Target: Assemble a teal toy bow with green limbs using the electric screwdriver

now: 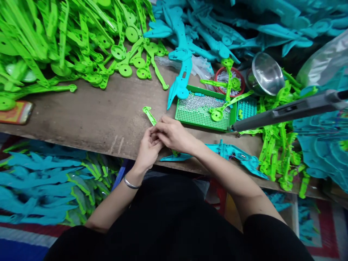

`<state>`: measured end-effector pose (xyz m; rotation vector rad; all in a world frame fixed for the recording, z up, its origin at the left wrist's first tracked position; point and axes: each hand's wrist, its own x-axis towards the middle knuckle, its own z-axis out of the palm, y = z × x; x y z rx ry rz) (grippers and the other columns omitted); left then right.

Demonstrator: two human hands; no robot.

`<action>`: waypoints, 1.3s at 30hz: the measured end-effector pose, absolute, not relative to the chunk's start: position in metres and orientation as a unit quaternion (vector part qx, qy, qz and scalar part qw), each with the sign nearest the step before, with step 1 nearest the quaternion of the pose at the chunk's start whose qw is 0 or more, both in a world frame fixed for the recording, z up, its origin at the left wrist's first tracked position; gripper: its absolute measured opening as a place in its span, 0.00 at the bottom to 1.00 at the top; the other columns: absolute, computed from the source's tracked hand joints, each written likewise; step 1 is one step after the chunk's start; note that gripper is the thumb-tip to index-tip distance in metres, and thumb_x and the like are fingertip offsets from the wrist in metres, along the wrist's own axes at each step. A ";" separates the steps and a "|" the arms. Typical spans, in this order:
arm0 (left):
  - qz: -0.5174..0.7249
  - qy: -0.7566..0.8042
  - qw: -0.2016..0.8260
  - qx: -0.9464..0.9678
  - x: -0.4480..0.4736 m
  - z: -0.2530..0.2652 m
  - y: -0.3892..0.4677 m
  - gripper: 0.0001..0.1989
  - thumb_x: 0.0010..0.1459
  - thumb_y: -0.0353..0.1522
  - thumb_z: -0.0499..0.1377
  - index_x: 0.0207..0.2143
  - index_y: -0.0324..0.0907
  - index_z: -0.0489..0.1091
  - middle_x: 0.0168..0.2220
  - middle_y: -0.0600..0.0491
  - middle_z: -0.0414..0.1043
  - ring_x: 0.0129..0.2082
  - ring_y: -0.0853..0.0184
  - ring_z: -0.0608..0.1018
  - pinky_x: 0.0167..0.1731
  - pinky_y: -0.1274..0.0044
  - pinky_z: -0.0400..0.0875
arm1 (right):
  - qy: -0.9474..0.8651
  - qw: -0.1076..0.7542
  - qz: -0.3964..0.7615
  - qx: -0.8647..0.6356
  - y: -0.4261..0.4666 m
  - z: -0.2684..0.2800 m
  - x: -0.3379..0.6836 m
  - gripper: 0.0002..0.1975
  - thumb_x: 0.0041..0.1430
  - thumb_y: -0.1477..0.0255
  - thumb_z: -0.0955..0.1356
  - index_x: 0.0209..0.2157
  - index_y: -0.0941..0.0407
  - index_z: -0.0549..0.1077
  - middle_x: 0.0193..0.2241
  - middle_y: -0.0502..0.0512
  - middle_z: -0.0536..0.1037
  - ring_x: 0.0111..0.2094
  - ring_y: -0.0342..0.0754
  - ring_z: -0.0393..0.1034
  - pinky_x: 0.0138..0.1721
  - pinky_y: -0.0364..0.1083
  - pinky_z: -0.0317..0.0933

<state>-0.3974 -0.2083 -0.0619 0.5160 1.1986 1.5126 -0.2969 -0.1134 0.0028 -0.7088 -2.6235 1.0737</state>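
Observation:
A slim green plastic part [149, 116] sticks out beyond my fingers, its lower end hidden in my grip. Both hands meet over the front of the bench, fingers closed. My left hand [148, 149], with a metal bangle at the wrist, pinches the part from below. The fingers of my right hand [175, 135] press against it from above and the right; any small thing between the fingertips is hidden. Beneath my right wrist lies a blue plastic half-shell [231, 151] along the bench edge, with a bit of green beside it.
A green tray [202, 125] of small screws stands beyond my hands. A grey electric screwdriver [285, 111] reaches in from the right. Behind are a red basket [216, 78], a steel bowl [268, 74], green parts [89, 43] and blue parts [181, 32]. A phone-like object [16, 113] lies left.

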 end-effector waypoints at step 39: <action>0.694 0.483 0.513 0.146 -0.398 -0.067 -0.190 0.19 0.47 0.27 0.64 0.39 0.45 0.61 0.30 0.58 0.75 0.26 0.74 0.75 0.28 0.81 0.68 | -0.879 0.119 0.379 -0.263 -0.084 0.003 -0.323 0.10 0.54 0.80 0.67 0.31 0.57 0.81 0.35 0.54 0.82 0.37 0.44 0.74 0.42 0.45 0.65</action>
